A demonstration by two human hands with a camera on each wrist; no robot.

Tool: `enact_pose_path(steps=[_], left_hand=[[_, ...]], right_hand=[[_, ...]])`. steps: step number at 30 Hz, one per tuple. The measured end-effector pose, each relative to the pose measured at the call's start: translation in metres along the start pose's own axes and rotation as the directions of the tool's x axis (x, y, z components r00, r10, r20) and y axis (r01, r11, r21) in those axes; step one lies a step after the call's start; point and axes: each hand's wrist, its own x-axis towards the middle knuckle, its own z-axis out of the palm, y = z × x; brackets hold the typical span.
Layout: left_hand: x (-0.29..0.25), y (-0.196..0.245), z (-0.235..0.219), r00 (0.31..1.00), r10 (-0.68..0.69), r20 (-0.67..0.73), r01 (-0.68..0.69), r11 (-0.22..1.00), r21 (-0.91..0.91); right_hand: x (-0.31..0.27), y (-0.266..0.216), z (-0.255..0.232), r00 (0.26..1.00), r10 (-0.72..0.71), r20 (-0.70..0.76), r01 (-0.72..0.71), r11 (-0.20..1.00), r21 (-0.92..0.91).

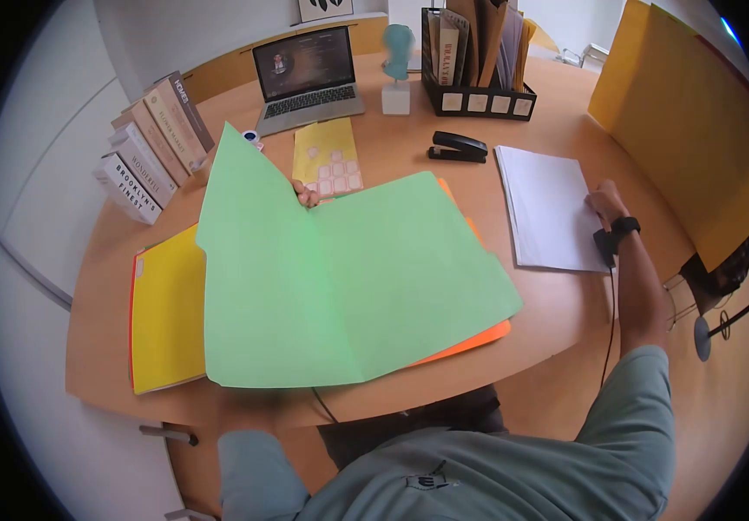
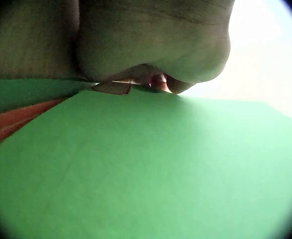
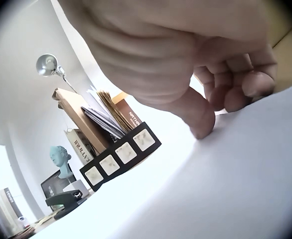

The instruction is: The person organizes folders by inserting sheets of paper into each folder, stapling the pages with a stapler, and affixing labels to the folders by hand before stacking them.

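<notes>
The green folder [image 1: 348, 286] lies open right in front of me on the worktop [image 1: 557, 304], on top of an orange folder [image 1: 470, 340] and partly over a yellow folder [image 1: 166, 304] at its left. My left hand [image 1: 307, 196] pinches the top edge of its raised left flap, fingers [image 2: 171, 82] closed on the card from behind; the flap stands tilted up while the right half lies flat. It looks like thin, light card: stiff enough to hold its shape, but likely to bow if lifted by one corner, so I judge an edge near the fold is the best place to grip. To the right of the green folder, well apart from it, my right hand [image 1: 604, 204] rests on the white paper stack [image 1: 548, 208], fingers [image 3: 200, 117] curled with tips pressing the top sheet; loose sheets will probably slide and want a thumb under the edge. Beyond the folder sit a black stapler [image 1: 458, 147], a file organiser [image 1: 477, 65] and a laptop [image 1: 307, 78].
</notes>
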Motion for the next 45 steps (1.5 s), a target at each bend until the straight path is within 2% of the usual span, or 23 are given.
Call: enact_pose_path(steps=[3,6,9,12,15,16,18,21,24,28,29,31,32,34,35,37,40,43,45], left_hand=[[0.0,-0.001,0.001,1.0,0.005,-0.005,-0.005,1.0,-0.001],[0.001,-0.001,0.002,1.0,0.004,-0.01,-0.004,1.0,0.001],[0.001,0.001,0.005,1.0,0.006,-0.014,-0.006,1.0,0.004],[0.001,0.002,0.006,1.0,0.012,-0.019,-0.012,1.0,0.005],[-0.001,0.002,0.01,1.0,0.011,-0.026,-0.011,1.0,0.009],[0.0,0.002,0.012,1.0,0.013,-0.028,-0.013,1.0,0.002],[0.001,0.001,0.012,0.999,0.013,-0.03,-0.013,1.0,-0.003],[-0.002,0.001,0.01,0.999,0.015,-0.032,-0.015,1.0,-0.005],[-0.003,-0.001,0.01,0.999,0.021,-0.036,-0.022,1.0,-0.01],[-0.001,0.001,0.012,0.999,0.034,-0.032,-0.035,0.999,-0.023],[0.001,0.0,0.014,0.999,0.032,-0.03,-0.033,0.999,-0.031],[0.0,0.002,0.015,0.999,0.037,-0.027,-0.038,0.998,-0.041],[-0.001,0.002,0.016,0.999,0.037,-0.026,-0.038,0.998,-0.045],[-0.003,0.004,0.017,0.999,0.04,-0.027,-0.041,0.998,-0.048],[-0.003,0.004,0.015,0.999,0.042,-0.029,-0.044,0.998,-0.049],[-0.006,0.007,0.014,0.998,0.055,-0.031,-0.056,0.997,-0.045],[-0.005,0.006,0.009,0.998,0.053,-0.033,-0.054,0.997,-0.051],[-0.003,0.006,0.008,0.998,0.053,-0.033,-0.054,0.997,-0.054],[-0.007,0.005,0.005,0.997,0.061,-0.036,-0.064,0.996,-0.06]], right_hand=[[-0.01,-0.003,0.0,0.997,-0.054,0.059,0.036,0.962,0.272],[-0.051,-0.051,-0.021,0.985,0.016,0.171,-0.002,0.997,-0.082],[-0.017,-0.017,-0.005,0.992,-0.095,0.084,0.092,0.995,0.039],[0.008,0.0,-0.003,0.994,-0.029,0.107,0.023,0.998,0.053],[0.005,0.004,-0.008,0.993,-0.111,0.047,0.107,0.991,0.079],[0.004,0.007,-0.011,0.987,-0.159,0.027,0.154,0.978,0.142],[-0.023,-0.019,-0.033,0.967,-0.255,-0.018,0.251,0.931,0.265],[-0.035,-0.048,-0.061,0.897,-0.44,-0.041,0.378,0.715,0.588],[-0.06,-0.096,-0.073,0.896,-0.441,-0.049,0.373,0.688,0.623],[-0.079,-0.134,-0.038,0.819,-0.57,0.073,0.364,0.613,0.701],[-0.092,-0.15,-0.025,0.817,-0.561,0.132,0.356,0.672,0.65],[-0.119,-0.169,0.009,0.767,-0.602,0.223,0.285,0.631,0.722],[-0.121,-0.172,0.035,0.713,-0.661,0.233,0.333,0.612,0.718],[-0.169,-0.197,0.057,0.752,-0.592,0.29,0.409,0.765,0.498],[-0.167,-0.194,0.078,0.681,-0.664,0.309,0.468,0.719,0.513],[-0.205,-0.21,0.084,0.622,-0.663,0.418,0.375,0.72,0.584],[-0.209,-0.203,0.108,0.632,-0.609,0.479,0.456,0.792,0.407],[-0.216,-0.207,0.107,0.649,-0.569,0.505,0.409,0.821,0.399],[-0.22,-0.212,0.097,0.625,-0.577,0.526,0.402,0.815,0.417]])
